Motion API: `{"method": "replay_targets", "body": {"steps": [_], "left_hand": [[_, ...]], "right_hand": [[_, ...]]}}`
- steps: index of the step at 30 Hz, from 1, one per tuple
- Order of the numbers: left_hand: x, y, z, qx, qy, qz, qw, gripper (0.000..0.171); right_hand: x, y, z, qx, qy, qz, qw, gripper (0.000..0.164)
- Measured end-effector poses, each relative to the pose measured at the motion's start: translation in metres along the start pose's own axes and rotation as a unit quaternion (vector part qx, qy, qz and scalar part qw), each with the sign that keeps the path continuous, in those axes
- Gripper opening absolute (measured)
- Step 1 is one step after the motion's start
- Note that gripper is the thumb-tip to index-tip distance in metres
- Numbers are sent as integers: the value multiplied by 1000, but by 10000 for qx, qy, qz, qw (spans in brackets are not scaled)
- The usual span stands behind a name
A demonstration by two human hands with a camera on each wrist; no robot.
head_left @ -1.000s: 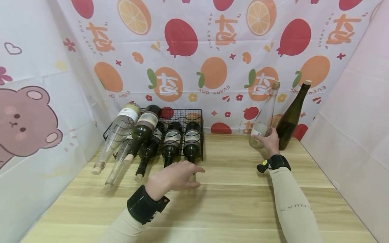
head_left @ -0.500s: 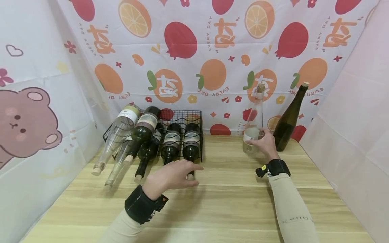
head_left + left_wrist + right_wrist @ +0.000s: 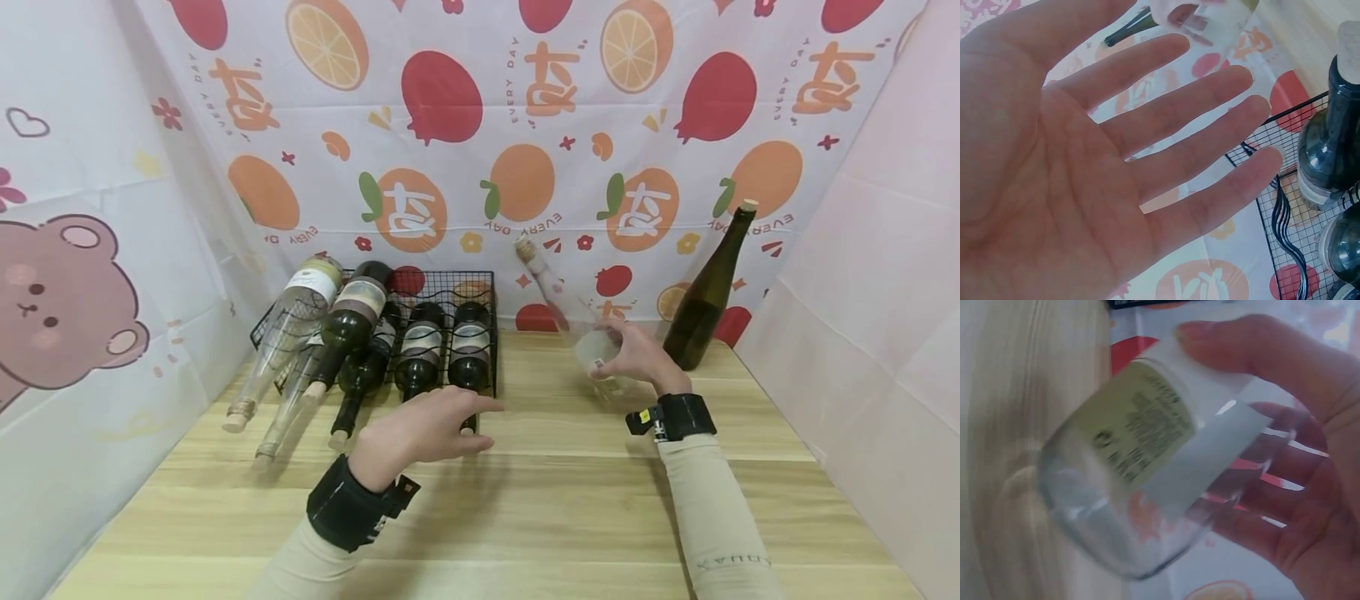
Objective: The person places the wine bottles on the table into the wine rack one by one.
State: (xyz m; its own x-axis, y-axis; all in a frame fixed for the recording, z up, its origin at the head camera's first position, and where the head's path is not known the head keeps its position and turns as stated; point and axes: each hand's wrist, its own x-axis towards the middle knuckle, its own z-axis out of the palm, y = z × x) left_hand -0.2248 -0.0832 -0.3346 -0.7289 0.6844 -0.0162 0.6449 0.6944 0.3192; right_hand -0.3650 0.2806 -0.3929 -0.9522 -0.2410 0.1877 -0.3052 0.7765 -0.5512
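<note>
My right hand grips a corked clear glass bottle round its labelled lower body. The bottle tilts, its neck leaning left. In the right wrist view the bottle's base and a green-and-white label show, with thumb and fingers on opposite sides. My left hand hovers over the table in front of the wire rack, holding nothing. Seen in the left wrist view, its palm faces the camera with fingers spread and straight. Behind that hand, the neck of a dark bottle is partly hidden.
A black wire rack at the back left holds several corked bottles lying neck forward. A clear bottle and a dark bottle lie on top. An upright green corked bottle stands at the back right by the printed cloth.
My right hand has brought the clear bottle left and forward, away from the green bottle. The bottle has gone from nearly upright to leaning left. My left hand has barely moved.
</note>
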Motion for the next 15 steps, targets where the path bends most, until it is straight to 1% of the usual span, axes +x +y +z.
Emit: {"method": "replay_targets", "body": {"steps": [4, 7, 9, 11, 15], "left_hand": [[-1, 2, -2, -81, 9, -76, 9999, 46], [-2, 3, -4, -131, 47, -119, 9998, 45], [-2, 4, -6, -168, 105, -130, 9997, 45], [-2, 6, -7, -145, 216, -149, 9996, 44], [-3, 7, -9, 29, 554, -31, 9985, 42]], "right_hand": [[-7, -13, -2, -501, -239, -329, 9979, 84], [-11, -23, -5, -1020, -398, -520, 9926, 80], [-13, -29, -5, -1258, -486, -611, 9890, 78], [-17, -34, -4, -1411, -577, -683, 9859, 77], [-23, -45, 2, -1529, -694, -728, 9831, 76]]}}
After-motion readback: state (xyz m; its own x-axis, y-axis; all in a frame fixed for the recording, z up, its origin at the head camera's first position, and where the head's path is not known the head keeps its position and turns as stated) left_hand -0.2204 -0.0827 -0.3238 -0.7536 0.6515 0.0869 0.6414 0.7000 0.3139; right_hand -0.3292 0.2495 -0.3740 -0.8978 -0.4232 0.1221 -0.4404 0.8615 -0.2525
